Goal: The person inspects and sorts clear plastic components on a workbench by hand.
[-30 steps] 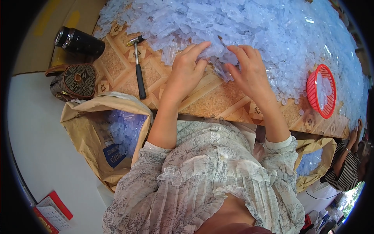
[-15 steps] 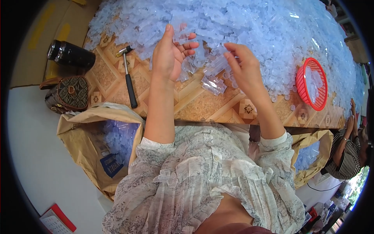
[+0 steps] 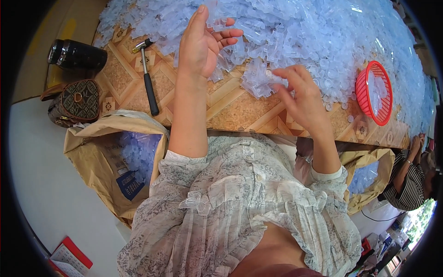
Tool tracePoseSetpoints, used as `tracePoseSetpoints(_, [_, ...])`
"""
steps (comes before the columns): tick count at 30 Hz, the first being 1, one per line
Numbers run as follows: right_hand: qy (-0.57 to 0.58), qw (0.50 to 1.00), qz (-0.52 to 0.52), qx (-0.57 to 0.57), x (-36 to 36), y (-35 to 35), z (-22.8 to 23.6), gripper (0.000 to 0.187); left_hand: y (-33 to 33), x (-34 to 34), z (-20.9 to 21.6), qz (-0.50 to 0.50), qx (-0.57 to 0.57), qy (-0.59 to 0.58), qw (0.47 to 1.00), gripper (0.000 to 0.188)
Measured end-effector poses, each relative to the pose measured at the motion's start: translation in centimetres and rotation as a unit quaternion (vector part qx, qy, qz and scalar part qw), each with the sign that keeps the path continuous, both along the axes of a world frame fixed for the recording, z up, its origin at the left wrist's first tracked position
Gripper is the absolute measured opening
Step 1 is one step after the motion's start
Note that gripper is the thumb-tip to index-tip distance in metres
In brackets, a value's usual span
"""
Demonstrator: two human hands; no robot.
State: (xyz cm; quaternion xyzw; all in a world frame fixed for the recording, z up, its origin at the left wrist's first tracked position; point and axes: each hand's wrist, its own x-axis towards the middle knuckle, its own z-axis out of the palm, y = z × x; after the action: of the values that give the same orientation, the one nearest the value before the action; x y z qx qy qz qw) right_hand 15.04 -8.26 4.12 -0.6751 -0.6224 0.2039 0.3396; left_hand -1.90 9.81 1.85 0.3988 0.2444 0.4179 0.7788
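Raised over the far side of the table, my left hand (image 3: 199,48) has its thumb up and its fingers curled around a clear plastic piece (image 3: 216,19); part of the fingers shows through it. My right hand (image 3: 302,94) hovers at the near edge of the heap, thumb and forefinger apart, and I see nothing held in it. Just beside its fingertips lies a small cluster of clear flat plastic pieces (image 3: 256,79). A great heap of bluish translucent plastic parts (image 3: 300,32) covers the back of the table, with small round clear discs (image 3: 328,98) along its front.
On the patterned tabletop (image 3: 230,115) lie a hammer (image 3: 148,85) and a red plastic basket (image 3: 364,99) holding clear parts. A black flask (image 3: 78,54) and brown pouch (image 3: 76,102) sit left. Paper sacks (image 3: 92,171) flank me. Someone in stripes (image 3: 406,187) is at right.
My right hand has moved down and slightly right, from above the small cluster to its right side. My left hand has risen a little in the picture, still holding the clear piece.
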Motion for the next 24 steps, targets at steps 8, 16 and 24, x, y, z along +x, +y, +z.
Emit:
tracePoseSetpoints(8, [-0.088,0.995,0.025,0.050,0.0,-0.1,-1.9,0.022,-1.3,1.0,1.0,-0.015,-0.006,-0.016,1.000,0.054])
tracePoseSetpoints(16, [0.051,0.989,-0.069,0.120,0.5,0.9,-0.4,0.011,-1.9,1.3,1.5,-0.052,-0.011,-0.004,0.999,0.054])
tracePoseSetpoints(24, [0.100,0.980,-0.077,0.152,1.3,2.6,0.6,0.011,-2.8,2.3,2.0,-0.100,0.002,0.014,0.995,0.049])
